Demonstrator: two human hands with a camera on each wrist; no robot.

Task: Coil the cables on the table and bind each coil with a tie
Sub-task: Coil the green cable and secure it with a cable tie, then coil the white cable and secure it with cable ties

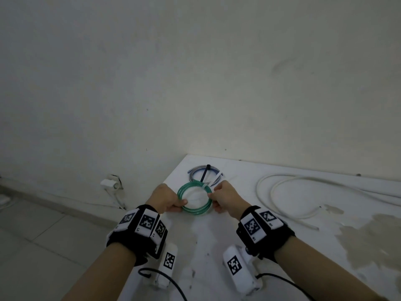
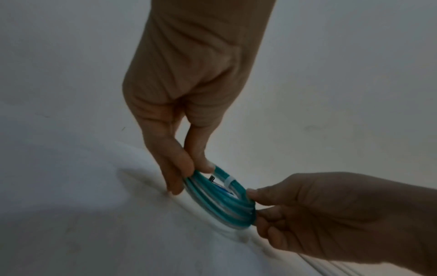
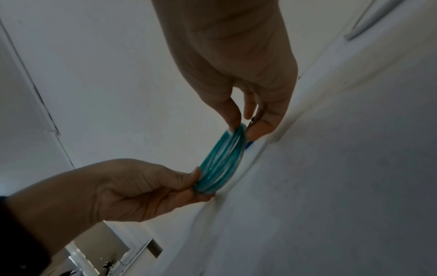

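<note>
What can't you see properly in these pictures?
- Head view: the white cable runs off the right edge, so its full length is unknown.
- Head view: whether the white tie on the green coil is pulled tight; too small.
- Left wrist view: the left hand hides part of the coil.

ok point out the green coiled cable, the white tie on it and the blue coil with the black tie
green coiled cable [image 1: 196,210]: head view, near side of the ring
white tie [image 1: 205,187]: head view, band wrapping the green coil
blue coil with the black tie [image 1: 192,171]: head view, left arc
</note>
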